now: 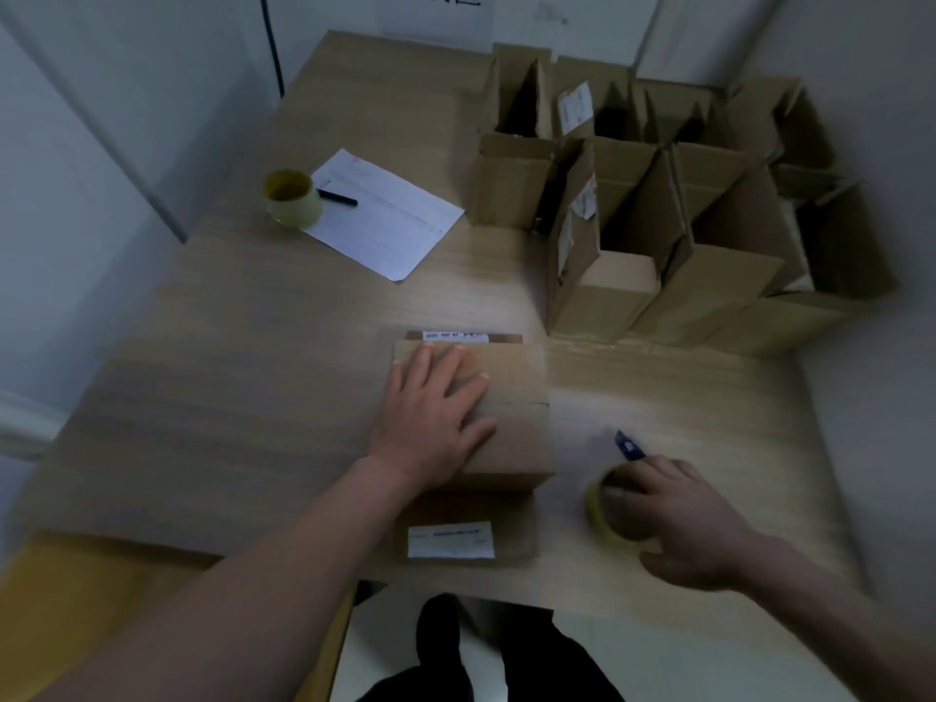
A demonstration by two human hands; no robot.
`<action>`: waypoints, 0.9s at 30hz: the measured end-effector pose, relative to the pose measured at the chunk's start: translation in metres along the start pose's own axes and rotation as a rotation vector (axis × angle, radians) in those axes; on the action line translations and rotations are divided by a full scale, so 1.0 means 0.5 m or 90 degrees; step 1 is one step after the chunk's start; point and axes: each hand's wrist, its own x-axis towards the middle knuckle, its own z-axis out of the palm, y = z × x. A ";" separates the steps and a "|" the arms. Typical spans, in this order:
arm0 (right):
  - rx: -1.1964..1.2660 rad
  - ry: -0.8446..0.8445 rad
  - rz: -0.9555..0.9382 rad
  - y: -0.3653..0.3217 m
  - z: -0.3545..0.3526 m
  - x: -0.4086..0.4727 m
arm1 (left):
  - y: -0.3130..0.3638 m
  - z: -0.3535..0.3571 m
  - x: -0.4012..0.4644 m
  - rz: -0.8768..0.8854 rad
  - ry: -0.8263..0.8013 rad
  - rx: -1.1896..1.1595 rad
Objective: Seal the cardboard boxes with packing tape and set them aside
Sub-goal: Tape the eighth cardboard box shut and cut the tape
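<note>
A closed cardboard box (511,428) stands near the table's front edge, its top flaps folded down and a white label on its near side. My left hand (433,415) lies flat on the box top, fingers spread, pressing the flaps. To the right, my right hand (678,519) grips a roll of packing tape (605,514) that rests on the table. A blue utility knife (628,445) lies just beyond that hand.
Several open cardboard boxes (653,205) crowd the back right corner. A second tape roll (293,199), a black pen (338,197) and a sheet of paper (387,215) lie at the back left. Walls border the wooden table (228,377) on the left and right.
</note>
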 end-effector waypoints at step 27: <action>0.793 0.315 -0.054 -0.220 -0.167 0.201 | -0.015 -0.099 0.026 -0.117 -0.039 -0.737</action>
